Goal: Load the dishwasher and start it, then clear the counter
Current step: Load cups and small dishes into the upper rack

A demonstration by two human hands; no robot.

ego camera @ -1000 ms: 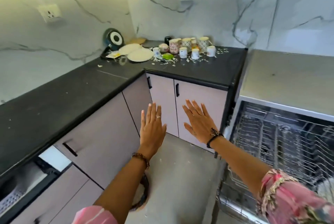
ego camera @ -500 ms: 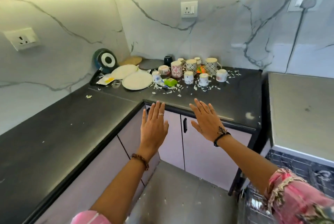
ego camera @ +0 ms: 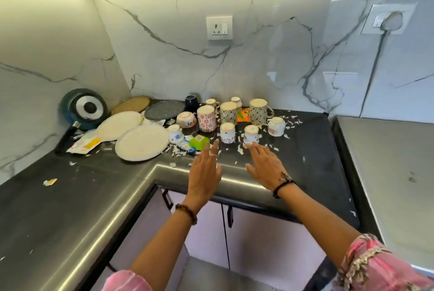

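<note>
Dirty dishes crowd the corner of the black counter point(ego camera: 312, 150). Two cream plates point(ego camera: 142, 141) lie at the left, a grey plate point(ego camera: 164, 109) behind them. Several upturned mugs stand in a cluster, among them a red-flowered mug point(ego camera: 206, 118) and a small blue-flowered cup point(ego camera: 250, 134). My left hand point(ego camera: 205, 173) and my right hand point(ego camera: 265, 166) reach out flat over the counter's front edge, fingers straight, holding nothing. My right fingertips are just short of the small blue-flowered cup.
A blue pan point(ego camera: 83, 108) leans in the corner against the marble wall. White scraps, a green wrapper point(ego camera: 199, 141) and a yellow packet point(ego camera: 85, 144) litter the counter. The dishwasher's steel top point(ego camera: 385, 173) is at the right. Pale cabinet doors point(ego camera: 258, 239) are below.
My view has risen from the floor and dishwasher rack to the counter corner. Both hands have moved forward, from in front of the cabinets to over the counter near the cups.
</note>
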